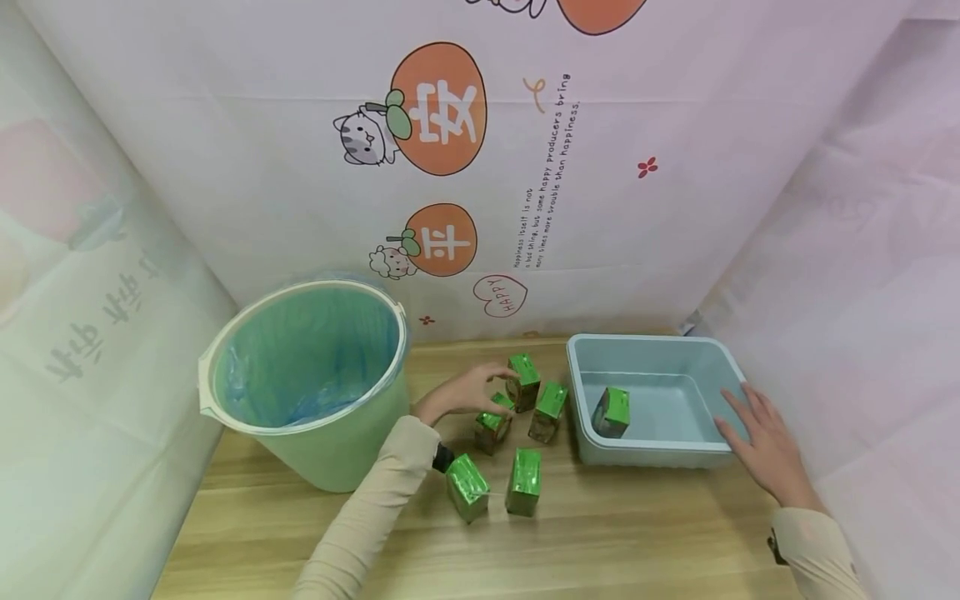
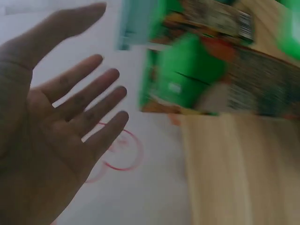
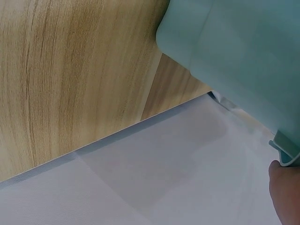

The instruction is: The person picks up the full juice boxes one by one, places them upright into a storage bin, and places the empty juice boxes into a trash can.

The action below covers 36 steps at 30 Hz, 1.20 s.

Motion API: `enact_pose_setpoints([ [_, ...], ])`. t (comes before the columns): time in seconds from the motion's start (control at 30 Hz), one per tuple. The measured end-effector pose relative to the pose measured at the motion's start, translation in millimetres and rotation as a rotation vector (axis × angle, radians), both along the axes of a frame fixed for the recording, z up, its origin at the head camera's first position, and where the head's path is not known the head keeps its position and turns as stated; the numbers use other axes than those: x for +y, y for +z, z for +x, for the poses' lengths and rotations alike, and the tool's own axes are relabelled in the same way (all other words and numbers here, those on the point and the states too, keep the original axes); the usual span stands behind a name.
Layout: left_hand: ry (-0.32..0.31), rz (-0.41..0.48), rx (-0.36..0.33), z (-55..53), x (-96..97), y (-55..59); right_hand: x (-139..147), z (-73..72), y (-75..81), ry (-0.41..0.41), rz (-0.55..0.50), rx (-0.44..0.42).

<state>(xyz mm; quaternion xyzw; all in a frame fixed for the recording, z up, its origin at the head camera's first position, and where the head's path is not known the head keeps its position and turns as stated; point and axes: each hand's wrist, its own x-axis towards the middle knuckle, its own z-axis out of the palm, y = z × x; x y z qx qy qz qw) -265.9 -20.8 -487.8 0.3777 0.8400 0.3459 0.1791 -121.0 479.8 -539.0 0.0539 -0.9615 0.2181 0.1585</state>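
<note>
One big bin [image 1: 330,457] near the worktop's [image 1: 637,533] back left corner
Blue tray [image 1: 660,457], back right: the right hand [image 1: 771,446] lays straight fingers on its edge, maybe to steady it. Left hand [image 1: 467,393]: wide, empty, by five green boxes [image 1: 523,482]; a sixth box [image 1: 615,410] sits in the tray.

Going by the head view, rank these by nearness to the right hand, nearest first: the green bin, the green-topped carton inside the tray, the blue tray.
1. Blue tray: its right rim is at the right hand.
2. Green-topped carton: inside the tray, toward its left side.
3. Green bin: far off to the left.
</note>
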Motion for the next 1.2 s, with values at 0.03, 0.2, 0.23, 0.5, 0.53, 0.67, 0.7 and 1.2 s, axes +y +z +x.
enact_pose_setpoints([
  [0.03,-0.010,-0.005,-0.018,-0.1,-1.3,-4.9,0,0.1,0.5,0.001,-0.001,-0.002],
  [0.2,-0.070,0.001,-0.102,2.0,-6.5,-25.4,0,0.4,2.1,0.003,-0.004,-0.011],
  [0.23,-0.081,0.008,-0.117,2.6,-7.6,-28.0,0,0.2,1.9,0.003,-0.004,-0.011],
  [0.5,-0.109,0.032,-0.163,-0.1,-12.5,-39.4,0,-1.2,1.0,0.003,-0.011,-0.012],
  [0.53,-0.110,0.026,-0.162,-0.7,-12.3,-39.6,1,-1.0,0.8,0.003,-0.011,-0.016],
  [0.67,-0.087,-0.016,-0.171,-2.1,-10.1,-38.6,1,-0.3,-0.3,0.000,-0.015,-0.033],
  [0.7,-0.077,-0.026,-0.175,-2.0,-9.4,-38.1,1,-0.2,-0.3,0.001,-0.015,-0.037],
  [1.2,0.012,-0.119,-0.054,0.5,-5.3,-29.6,1,1.0,1.1,0.002,-0.017,-0.038],
])
